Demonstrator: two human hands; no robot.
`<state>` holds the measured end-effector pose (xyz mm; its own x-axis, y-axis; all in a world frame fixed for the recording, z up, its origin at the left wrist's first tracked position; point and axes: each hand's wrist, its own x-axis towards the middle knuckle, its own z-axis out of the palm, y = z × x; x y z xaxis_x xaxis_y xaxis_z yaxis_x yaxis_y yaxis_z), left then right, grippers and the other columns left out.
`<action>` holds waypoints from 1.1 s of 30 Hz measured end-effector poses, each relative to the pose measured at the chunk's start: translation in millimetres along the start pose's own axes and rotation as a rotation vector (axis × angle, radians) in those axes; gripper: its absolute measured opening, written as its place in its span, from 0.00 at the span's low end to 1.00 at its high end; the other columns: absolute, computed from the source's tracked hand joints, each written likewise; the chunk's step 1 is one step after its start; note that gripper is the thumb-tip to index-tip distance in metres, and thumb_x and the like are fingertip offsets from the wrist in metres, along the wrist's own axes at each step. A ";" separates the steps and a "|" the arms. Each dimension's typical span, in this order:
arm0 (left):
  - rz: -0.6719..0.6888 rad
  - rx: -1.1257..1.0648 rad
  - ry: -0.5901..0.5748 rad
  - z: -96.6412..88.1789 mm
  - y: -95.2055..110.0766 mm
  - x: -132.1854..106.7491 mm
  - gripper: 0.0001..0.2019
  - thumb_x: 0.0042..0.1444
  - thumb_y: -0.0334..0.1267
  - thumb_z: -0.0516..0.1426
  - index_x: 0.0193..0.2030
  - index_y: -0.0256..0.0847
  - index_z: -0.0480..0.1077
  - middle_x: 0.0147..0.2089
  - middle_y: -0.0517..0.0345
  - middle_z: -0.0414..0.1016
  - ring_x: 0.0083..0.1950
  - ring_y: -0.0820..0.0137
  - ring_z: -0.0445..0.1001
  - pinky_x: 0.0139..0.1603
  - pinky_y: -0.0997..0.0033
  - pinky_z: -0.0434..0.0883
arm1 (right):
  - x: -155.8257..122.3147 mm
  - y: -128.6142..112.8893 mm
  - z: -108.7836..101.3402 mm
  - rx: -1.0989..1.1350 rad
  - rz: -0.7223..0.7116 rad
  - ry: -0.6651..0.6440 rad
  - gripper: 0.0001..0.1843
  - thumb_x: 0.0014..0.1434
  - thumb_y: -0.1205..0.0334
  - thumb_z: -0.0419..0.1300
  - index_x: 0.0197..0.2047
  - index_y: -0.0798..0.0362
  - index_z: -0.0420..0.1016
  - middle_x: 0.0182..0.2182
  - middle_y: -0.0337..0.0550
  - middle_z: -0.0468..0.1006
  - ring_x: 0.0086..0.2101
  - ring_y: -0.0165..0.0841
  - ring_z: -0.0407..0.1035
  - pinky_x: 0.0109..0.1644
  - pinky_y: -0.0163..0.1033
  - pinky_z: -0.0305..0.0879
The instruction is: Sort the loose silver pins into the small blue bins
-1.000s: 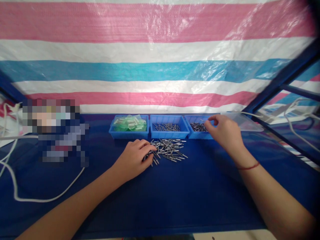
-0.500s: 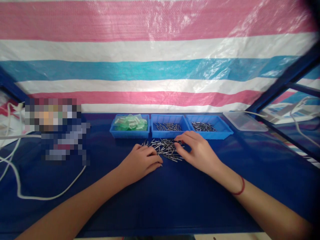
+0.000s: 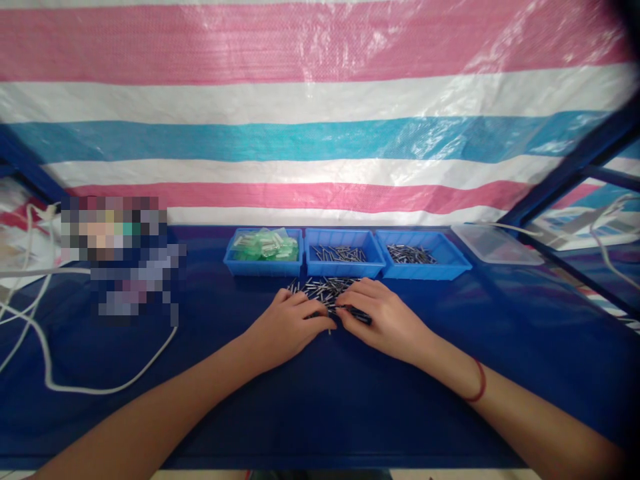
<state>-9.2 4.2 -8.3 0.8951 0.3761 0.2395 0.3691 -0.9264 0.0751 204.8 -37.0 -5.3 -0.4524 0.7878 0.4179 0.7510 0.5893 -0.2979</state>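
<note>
A loose pile of thin metal pins (image 3: 325,288), silver and dark, lies on the blue table in front of the bins. My left hand (image 3: 290,327) rests at the pile's left side, its fingers bent over the near edge and the thumb apart from them. From the right, my right hand (image 3: 383,317) curls round some pins, with thumb and index fingertips close together. The fingertips of both hands almost meet at the front of the pile. Just behind stand a blue bin (image 3: 345,269) and another blue bin (image 3: 427,270), each with similar pins inside.
A third blue bin (image 3: 265,269) at the left holds green-tinted clear plastic packets (image 3: 267,245). A translucent lid (image 3: 495,245) lies at the right. White cables (image 3: 100,390) loop across the left side, by a blurred-out area. Behind hangs a striped plastic sheet (image 3: 300,140).
My right hand has moved left and nearer to me, closing round pins at the pile's front. My left hand has shifted slightly right. The whole view has shifted a little.
</note>
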 end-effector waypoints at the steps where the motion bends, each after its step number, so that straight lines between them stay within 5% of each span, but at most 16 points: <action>1: 0.007 0.008 0.000 0.2 0.4 0.1 0.10 0.64 0.33 0.52 0.47 0.49 0.71 0.47 0.65 0.75 0.43 0.70 0.68 0.41 0.64 0.53 | -0.1 -0.2 0.0 0.000 0.000 -0.008 0.05 0.61 0.64 0.56 0.35 0.53 0.73 0.31 0.43 0.75 0.35 0.35 0.67 0.42 0.42 0.61; 13: -0.074 -0.058 0.066 5.8 8.2 1.6 0.08 0.65 0.37 0.51 0.42 0.42 0.71 0.42 0.60 0.77 0.42 0.70 0.70 0.44 0.65 0.56 | -0.6 0.4 3.8 0.023 0.012 -0.005 0.06 0.60 0.65 0.56 0.33 0.53 0.73 0.29 0.43 0.75 0.33 0.34 0.67 0.41 0.42 0.61; 24: -0.422 -0.446 0.307 0.1 17.0 6.0 0.04 0.60 0.39 0.57 0.36 0.42 0.70 0.31 0.64 0.74 0.30 0.74 0.69 0.34 0.74 0.62 | 1.7 -6.4 -0.5 0.449 0.094 0.090 0.05 0.60 0.59 0.60 0.36 0.51 0.74 0.30 0.41 0.76 0.32 0.31 0.69 0.38 0.36 0.65; 33: -0.306 -0.502 0.272 -0.4 12.0 5.8 0.07 0.63 0.39 0.54 0.44 0.42 0.72 0.41 0.60 0.79 0.41 0.70 0.74 0.44 0.69 0.66 | 1.2 -10.1 1.7 0.518 0.107 0.160 0.05 0.60 0.60 0.59 0.34 0.51 0.73 0.29 0.41 0.75 0.30 0.30 0.68 0.34 0.36 0.66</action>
<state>0.3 -4.7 -5.6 0.6482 0.6670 0.3675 0.3763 -0.7001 0.6069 195.8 -41.7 -3.3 -0.2778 0.8349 0.4751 0.4361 0.5503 -0.7121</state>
